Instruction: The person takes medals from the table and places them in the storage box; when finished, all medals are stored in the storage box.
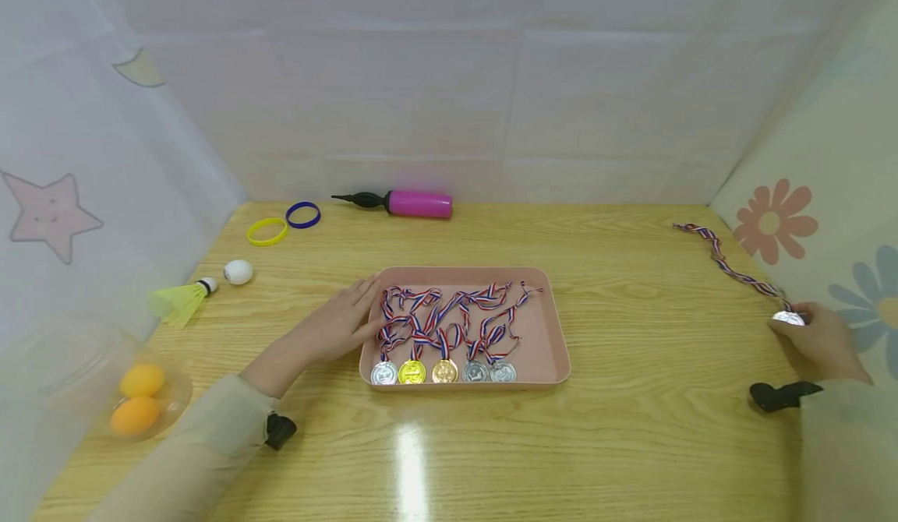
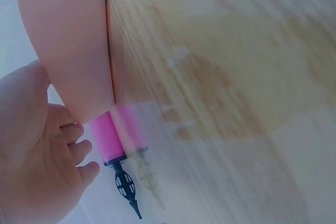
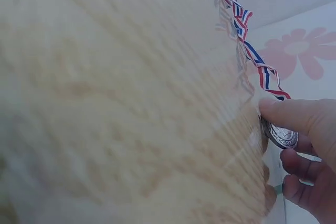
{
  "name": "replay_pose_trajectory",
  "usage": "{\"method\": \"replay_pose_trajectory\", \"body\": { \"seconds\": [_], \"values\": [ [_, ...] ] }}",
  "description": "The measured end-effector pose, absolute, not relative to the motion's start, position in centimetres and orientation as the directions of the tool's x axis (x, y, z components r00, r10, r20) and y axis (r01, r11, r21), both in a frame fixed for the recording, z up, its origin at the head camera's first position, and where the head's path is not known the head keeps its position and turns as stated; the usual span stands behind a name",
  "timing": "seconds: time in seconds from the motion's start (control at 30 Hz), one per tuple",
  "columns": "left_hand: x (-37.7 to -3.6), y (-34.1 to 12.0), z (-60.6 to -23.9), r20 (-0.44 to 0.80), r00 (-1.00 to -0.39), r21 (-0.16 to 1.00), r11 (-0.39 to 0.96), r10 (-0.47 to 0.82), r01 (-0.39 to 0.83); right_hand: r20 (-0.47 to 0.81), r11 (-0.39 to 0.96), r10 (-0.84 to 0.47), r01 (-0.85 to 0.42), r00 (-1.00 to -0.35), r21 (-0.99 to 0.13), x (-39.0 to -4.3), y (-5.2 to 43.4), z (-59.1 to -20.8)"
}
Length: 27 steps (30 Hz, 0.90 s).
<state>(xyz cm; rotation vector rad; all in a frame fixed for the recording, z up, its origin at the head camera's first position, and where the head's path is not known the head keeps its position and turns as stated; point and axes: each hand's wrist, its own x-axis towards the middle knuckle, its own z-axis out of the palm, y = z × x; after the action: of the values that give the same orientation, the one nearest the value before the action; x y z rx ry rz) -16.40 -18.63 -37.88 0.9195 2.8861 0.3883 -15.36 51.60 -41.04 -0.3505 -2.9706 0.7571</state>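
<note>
A pink tray (image 1: 540, 335) holds several medals with red, white and blue ribbons, among them a gold-coloured medal (image 1: 411, 372). My left hand (image 1: 333, 327) rests against the tray's left side, its fingers along the rim near the far corner and the thumb reaching over the edge. The left wrist view shows the tray wall (image 2: 68, 40) close beside that hand. Far to the right, my right hand (image 1: 824, 339) pinches a silver medal (image 1: 789, 318) between thumb and fingers, low over the table. Its striped ribbon (image 1: 737, 275) trails away toward the back of the table.
A pink hand pump (image 1: 419, 204) lies at the back. On the left are a blue wristband (image 1: 303, 226), a yellow wristband (image 1: 267, 242), a white ball (image 1: 238, 272), a yellow shuttlecock (image 1: 178, 304) and a clear container (image 1: 184, 397) with orange balls. Printed curtains border the table.
</note>
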Motion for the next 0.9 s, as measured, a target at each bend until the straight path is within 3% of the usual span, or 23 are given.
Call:
{"method": "replay_pose_trajectory", "body": {
  "seconds": [0.17, 0.23, 0.33, 0.43, 0.57, 0.67, 0.8, 0.9],
  "values": [
    [-16.4, -18.7, -38.0, -0.006, -0.817, 0.265, 0.789, 0.577, 0.555, -0.005, 0.808, 0.252, 0.214, -0.968, -0.549, -15.2, 51.7, -41.0],
    [-16.4, -18.8, -38.1, -0.005, -0.817, 0.264, 0.789, 0.577, 0.556, -0.01, 0.75, 0.255, 0.205, -0.967, -0.629, -15.3, 51.6, -40.9],
    [-16.5, -18.8, -38.2, -0.006, -0.816, 0.261, 0.789, 0.578, 0.557, -0.031, 0.548, 0.26, 0.174, -0.965, -0.818, -15.4, 51.4, -40.5],
    [-16.4, -18.8, -38.2, -0.008, -0.816, 0.259, 0.789, 0.578, 0.556, -0.078, 0.186, 0.236, 0.124, -0.969, -0.975, -15.5, 51.1, -40.2],
    [-16.4, -18.7, -38.1, -0.007, -0.817, 0.262, 0.79, 0.576, 0.555, -0.087, -0.16, 0.128, 0.066, -0.988, -0.985, -15.5, 50.4, -39.4],
    [-16.3, -18.7, -38.0, 0.0, -0.818, 0.267, 0.788, 0.575, 0.554, -0.051, -0.311, 0.023, 0.041, -0.998, -0.949, -15.9, 49.7, -38.6],
    [-16.3, -18.6, -37.9, 0.002, -0.821, 0.273, 0.79, 0.571, 0.55, 0.004, -0.394, -0.084, 0.03, -0.996, -0.919, -16.8, 48.4, -37.4],
    [-16.3, -18.6, -37.9, -0.003, -0.822, 0.271, 0.792, 0.569, 0.547, 0.03, -0.365, -0.113, 0.013, -0.993, -0.931, -17.5, 47.2, -36.5]
  ]
}}
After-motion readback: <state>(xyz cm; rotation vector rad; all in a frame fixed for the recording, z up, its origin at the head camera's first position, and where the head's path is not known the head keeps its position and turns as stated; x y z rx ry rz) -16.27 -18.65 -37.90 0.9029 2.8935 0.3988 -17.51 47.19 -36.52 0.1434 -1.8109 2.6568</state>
